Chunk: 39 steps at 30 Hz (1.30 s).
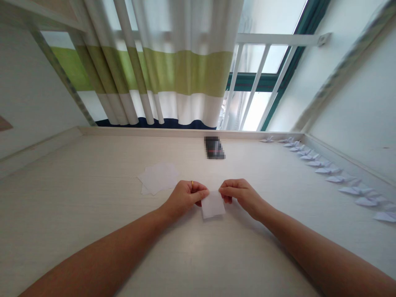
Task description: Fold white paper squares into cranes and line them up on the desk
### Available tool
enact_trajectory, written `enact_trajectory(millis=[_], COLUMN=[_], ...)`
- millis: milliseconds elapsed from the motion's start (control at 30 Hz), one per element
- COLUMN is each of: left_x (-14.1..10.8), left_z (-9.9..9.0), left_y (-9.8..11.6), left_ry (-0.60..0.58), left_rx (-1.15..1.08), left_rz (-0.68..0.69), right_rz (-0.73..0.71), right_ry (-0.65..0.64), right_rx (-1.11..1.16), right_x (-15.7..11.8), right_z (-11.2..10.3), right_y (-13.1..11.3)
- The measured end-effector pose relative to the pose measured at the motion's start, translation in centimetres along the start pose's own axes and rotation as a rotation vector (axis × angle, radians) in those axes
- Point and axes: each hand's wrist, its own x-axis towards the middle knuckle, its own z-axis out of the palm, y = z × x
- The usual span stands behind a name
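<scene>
A small folded square of white paper (213,205) is held just above the pale tabletop (173,255), its lower edge showing more than one layer. My left hand (187,194), with a gold ring on one finger, pinches the paper's upper left corner between thumb and fingers. At the upper right corner, my right hand (239,194) grips it the same way. Left of my left hand lies a loose stack of white paper sheets (159,177), fanned unevenly.
Several folded white paper cranes (328,170) stand in a row along the right edge. A dark, pixelated object (214,147) lies near the back rim (148,132). Beyond hang white and green curtains (185,70) beside a white railing (278,39).
</scene>
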Motion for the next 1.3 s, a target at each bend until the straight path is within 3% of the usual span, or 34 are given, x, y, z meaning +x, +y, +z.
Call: enact_trajectory(millis=[167,367,433,667,800,900,1033,1133,1300], left_x=[0.4,0.0,-0.1,0.3,0.3,-0.1,-0.9,-1.3,-1.2], left_z=[-0.6,0.1,0.3,0.2,0.1,0.3,1.1,1.6,1.6], left_y=[0.3,0.1,0.2,-0.7,-1.1,-0.8,-0.3,-0.2,-0.3], left_ry=[0.111,0.102,0.117,0.082,0.154,0.206,0.104,0.016,-0.046], left_rx=[-0.061,-0.111,-0.136,-0.08,0.099,0.205,0.167,0.082,-0.041], left_rz=[0.01,0.035,0.054,0.048,0.185,0.209,0.195,0.181,0.169], right_rz=[-0.103,-0.078,-0.061,-0.118,-0.183,-0.301,-0.503,-0.625,-0.638], right_ry=[0.108,-0.106,-0.118,0.143,0.189,0.217,0.289,0.271,0.19], right_rx=[0.019,-0.032,-0.039,-0.099,-0.241,-0.439,-0.659,-0.728,-0.699], right_x=[0.5,-0.4,-0.5,0.3,0.1,-0.4,-1.2,-1.4,-1.6], right_z=[-1.2,1.1,1.5,0.6,0.7,1.0,1.4,1.5,1.7], right_y=[-0.2,0.1,0.4,1.2,1.2,1.1,0.9,0.9,0.6])
